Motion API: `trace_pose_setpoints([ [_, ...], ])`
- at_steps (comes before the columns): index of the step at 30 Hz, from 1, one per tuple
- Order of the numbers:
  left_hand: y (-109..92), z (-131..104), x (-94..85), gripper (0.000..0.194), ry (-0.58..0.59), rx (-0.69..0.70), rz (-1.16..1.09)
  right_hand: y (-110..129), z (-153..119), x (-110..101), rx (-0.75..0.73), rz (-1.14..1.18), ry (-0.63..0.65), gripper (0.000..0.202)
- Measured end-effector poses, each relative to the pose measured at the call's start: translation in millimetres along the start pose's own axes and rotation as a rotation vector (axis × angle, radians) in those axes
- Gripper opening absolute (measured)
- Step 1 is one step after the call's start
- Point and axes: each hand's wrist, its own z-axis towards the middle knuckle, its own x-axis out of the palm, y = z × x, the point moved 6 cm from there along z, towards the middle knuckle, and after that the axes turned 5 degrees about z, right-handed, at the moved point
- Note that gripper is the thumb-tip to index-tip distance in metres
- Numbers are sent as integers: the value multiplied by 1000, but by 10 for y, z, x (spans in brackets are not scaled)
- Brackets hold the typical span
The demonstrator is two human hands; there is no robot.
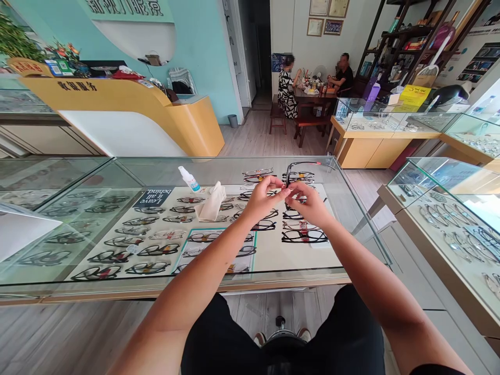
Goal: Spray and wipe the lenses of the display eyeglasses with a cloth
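Observation:
Both my hands meet above the glass display counter [312, 263], closed on one pair of dark-framed eyeglasses [288, 174]. My left hand [267, 195] pinches it from the left, fingertips at the frame. From the right, my right hand [308, 203] grips the same pair with bent fingers. One temple arm stretches out to the right above my fingers; much of the frame is hidden behind them. Left of my hands, a crumpled pale cloth [211, 203] and a white spray bottle [189, 179] stand on the glass. Rows of eyeglasses [304, 237] lie inside the case beneath.
A white sheet-like object [23, 232] juts in at the left edge. More glass showcases [441, 219] stand to the right. Beyond the counter is a yellow reception desk [156, 112]. Two people sit at a wooden table [312, 96] at the back. I sit close to the counter's front edge.

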Motion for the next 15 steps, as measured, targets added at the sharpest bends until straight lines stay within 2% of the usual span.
trace_pose_setpoints([
  [3,-76,70,-235,37,-86,104,81,-26,12,-51,34,-18,-55,23],
  [5,-167,118,-604,29,-327,229,183,-51,15,-89,65,-20,-90,23],
  [7,-224,110,-1060,16,-661,289,331,-59,16,-126,71,-9,-124,25],
  [9,-228,48,-1476,8,-969,266,464,-43,18,-160,50,-7,-152,30],
  [11,-196,-35,-1787,16,-1197,211,560,-24,18,-191,35,-27,-175,34],
  [13,-127,-104,-1986,29,-1343,114,636,-6,16,-224,20,-46,-200,37],
  [15,-7,-142,-2106,43,-1410,-29,657,8,10,-257,2,-65,-227,39],
])
